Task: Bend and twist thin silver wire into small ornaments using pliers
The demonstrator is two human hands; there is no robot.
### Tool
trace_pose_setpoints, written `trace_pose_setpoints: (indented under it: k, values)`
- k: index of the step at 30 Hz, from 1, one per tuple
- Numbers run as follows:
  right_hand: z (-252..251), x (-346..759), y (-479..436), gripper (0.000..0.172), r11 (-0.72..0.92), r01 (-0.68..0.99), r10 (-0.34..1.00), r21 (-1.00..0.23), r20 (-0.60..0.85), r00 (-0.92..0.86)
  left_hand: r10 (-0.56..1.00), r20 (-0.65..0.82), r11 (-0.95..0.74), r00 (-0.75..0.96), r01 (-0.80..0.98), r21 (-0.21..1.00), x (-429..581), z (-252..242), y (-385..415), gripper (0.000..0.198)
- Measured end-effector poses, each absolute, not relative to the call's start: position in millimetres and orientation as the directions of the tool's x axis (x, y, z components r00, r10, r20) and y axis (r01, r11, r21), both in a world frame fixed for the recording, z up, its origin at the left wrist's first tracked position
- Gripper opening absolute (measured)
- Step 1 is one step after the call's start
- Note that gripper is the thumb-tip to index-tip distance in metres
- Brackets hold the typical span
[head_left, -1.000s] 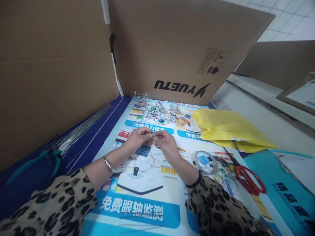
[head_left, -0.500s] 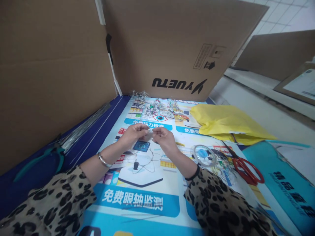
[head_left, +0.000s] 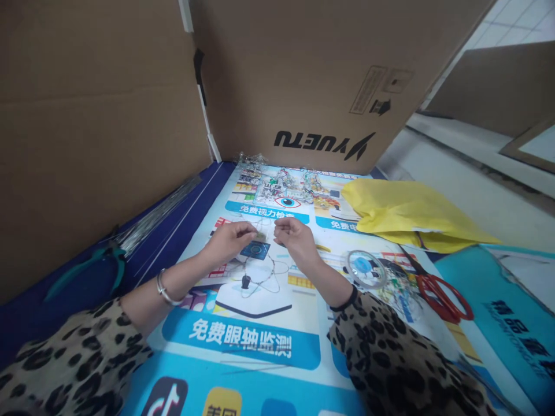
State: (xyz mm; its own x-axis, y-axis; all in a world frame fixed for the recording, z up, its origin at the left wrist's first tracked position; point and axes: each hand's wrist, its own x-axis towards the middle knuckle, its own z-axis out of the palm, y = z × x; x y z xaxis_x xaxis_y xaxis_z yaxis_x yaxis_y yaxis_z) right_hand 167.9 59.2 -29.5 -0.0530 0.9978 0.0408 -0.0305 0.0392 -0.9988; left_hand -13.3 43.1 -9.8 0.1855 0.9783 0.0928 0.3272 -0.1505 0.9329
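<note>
1. Left hand [head_left: 236,241]: held up at the centre of the frame; the grip is narrow, thumb and fingertips drawn together. Whether a fine strand is pinched cannot be told.
2. Right hand [head_left: 295,238]: held opposite, just apart from the first; the fingers are curled to a narrow grip, its contents likewise too small to be told. The hands are probably faced so for fine two-handed work.
3. Wire loop [head_left: 273,267]: laid at the centre of the frame, below the hands, with a black piece [head_left: 245,282] on its near left side.
4. Pliers [head_left: 119,266]: laid at left, beside a bundle of rods [head_left: 160,211]; presumably kept there within reach.
5. Scissors [head_left: 451,300]: laid at right, red handles towards the near edge, likely for ready pick-up.
6. Reel [head_left: 363,264]: laid flat at right of centre, blue in the middle, near small coloured pieces [head_left: 401,292]; whether these are bagged is unclear.
7. Yellow bag [head_left: 403,208]: laid at upper right; contents hidden.
8. Teal packet [head_left: 477,289]: placed at lower right; contents not shown.
9. Cardboard [head_left: 325,69]: stood upright along the top, apparently as a screen.
</note>
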Motion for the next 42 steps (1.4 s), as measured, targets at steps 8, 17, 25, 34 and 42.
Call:
trace_pose_setpoints:
  k: [8, 17, 25, 34, 42]
  values:
    - [-27.1, 168.8, 58.0, 0.027, 0.037, -0.005, 0.998, -0.999, 0.037, -0.046, 0.703, 0.191, -0.7, 0.685, 0.622, 0.351, -17.4, -6.3, -10.0, 0.039]
    - [-20.1, 172.8, 51.2, 0.02, 0.134, 0.338, 0.983, -0.932, 0.082, -0.162, 0.748, 0.068, -0.662, 0.66, 0.736, 0.143, -28.4, -17.2, -4.5, 0.058]
    - [-0.8, 175.2, 28.6, 0.025, 0.364, 0.763, 0.91, -0.533, 0.03, -0.413, 0.807, 0.114, -0.589, 0.579, 0.802, 0.097, -49.3, -17.4, 1.7, 0.055]
    - [18.4, 176.4, 12.8, 0.019, 0.423, 0.889, 0.889, -0.174, -0.111, -0.445, 0.808, 0.152, -0.589, 0.569, 0.784, 0.194, -52.3, -18.5, 4.8, 0.054]
    - [33.6, 180.1, -16.8, 0.018, 0.611, 0.79, 0.783, -0.053, -0.106, -0.613, 0.711, 0.045, -0.679, 0.701, 0.669, 0.302, -27.9, 20.9, -39.9, 0.022]
